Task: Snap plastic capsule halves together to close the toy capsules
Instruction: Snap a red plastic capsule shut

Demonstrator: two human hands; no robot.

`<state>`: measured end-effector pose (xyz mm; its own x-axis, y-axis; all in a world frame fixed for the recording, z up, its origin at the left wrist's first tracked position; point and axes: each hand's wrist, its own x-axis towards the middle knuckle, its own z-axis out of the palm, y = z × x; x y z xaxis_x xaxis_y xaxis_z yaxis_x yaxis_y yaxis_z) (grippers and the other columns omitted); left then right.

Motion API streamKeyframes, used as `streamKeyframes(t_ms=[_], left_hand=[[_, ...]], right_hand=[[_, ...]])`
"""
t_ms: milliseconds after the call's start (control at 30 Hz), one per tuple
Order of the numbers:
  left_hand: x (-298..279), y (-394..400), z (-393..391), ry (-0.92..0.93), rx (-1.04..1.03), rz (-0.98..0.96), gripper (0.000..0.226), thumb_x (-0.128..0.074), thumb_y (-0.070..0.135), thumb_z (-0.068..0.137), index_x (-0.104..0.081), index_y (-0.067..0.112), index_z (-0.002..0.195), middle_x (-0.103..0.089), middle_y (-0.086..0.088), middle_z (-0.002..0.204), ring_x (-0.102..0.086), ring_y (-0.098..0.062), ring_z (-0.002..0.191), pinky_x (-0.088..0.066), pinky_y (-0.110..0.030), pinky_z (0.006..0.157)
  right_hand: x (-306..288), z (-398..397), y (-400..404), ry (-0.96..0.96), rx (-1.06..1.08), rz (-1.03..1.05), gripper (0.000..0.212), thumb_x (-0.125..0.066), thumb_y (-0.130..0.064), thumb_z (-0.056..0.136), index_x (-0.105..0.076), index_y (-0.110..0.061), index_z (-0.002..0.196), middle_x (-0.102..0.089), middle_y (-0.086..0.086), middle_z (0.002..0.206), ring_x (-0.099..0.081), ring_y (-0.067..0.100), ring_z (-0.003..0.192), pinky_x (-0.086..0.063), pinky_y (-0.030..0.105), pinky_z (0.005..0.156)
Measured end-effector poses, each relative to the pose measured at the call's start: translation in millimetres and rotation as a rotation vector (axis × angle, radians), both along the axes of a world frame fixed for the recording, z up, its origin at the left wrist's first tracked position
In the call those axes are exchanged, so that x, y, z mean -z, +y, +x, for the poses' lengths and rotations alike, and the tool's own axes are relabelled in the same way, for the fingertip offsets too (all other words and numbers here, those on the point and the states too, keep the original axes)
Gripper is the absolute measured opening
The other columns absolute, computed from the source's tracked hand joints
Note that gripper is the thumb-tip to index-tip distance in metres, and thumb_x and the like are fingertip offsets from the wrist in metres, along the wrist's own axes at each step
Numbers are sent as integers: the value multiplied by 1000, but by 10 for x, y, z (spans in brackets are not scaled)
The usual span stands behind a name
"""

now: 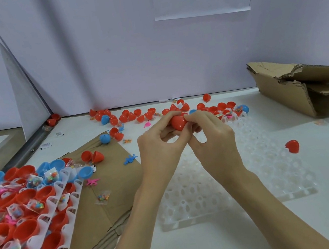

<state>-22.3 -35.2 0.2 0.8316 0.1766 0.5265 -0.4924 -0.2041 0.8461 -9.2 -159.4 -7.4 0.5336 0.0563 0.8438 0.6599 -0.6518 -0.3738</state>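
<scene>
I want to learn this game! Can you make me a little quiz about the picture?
1. True or false: both hands hold the red capsule.
2. What colour is the lone capsule half lying right of the clear tray? A red, B blue, C green.
3. What is the torn box at far right made of?

Key: 1 true, the left hand and right hand grip it together. 2 A. 3 cardboard.

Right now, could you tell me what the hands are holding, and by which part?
Both hands, left and right, grip one red capsule by its opposite sides, above the white tray.
</scene>
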Motion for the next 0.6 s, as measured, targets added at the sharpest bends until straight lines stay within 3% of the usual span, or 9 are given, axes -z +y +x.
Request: streamKeyframes(t_ms=[233,333,433,600], left_hand=[[40,52,18,-12,47,-11,14,-77,21,91,-77,28,104,-76,6,87,-75,-18,82,-59,-19,81],[32,52,31,55,107,-164,12,-74,18,94,-81,22,103,-80,0,93,-77,-22,88,-62,-29,85],[0,47,37,186,211,-379,16,-73,18,96,-80,12,109,-80,-8,100,-77,-24,98,-61,-27,85],[-22,44,38,213,228,-375,19,-74,23,96,-80,15,112,-80,-5,107,-75,-22,106,-59,-29,95]], right_hand=[[30,8,29,11,-30,-2,18,-75,-1,87,-68,0,104,-67,7,93,-53,9,80,-44,8,83],[26,12,33,5,-48,20,14,-74,-1,89,-67,0,102,-62,4,90,-52,12,79,-44,11,78],[15,20,34,-16,-37,40,13,-73,-4,91,-68,-1,102,-59,2,89,-50,12,81,-46,16,78],[11,8,46,34,-67,89,17,-73,-4,90,-69,-3,107,-63,2,94,-54,7,82,-45,12,82]])
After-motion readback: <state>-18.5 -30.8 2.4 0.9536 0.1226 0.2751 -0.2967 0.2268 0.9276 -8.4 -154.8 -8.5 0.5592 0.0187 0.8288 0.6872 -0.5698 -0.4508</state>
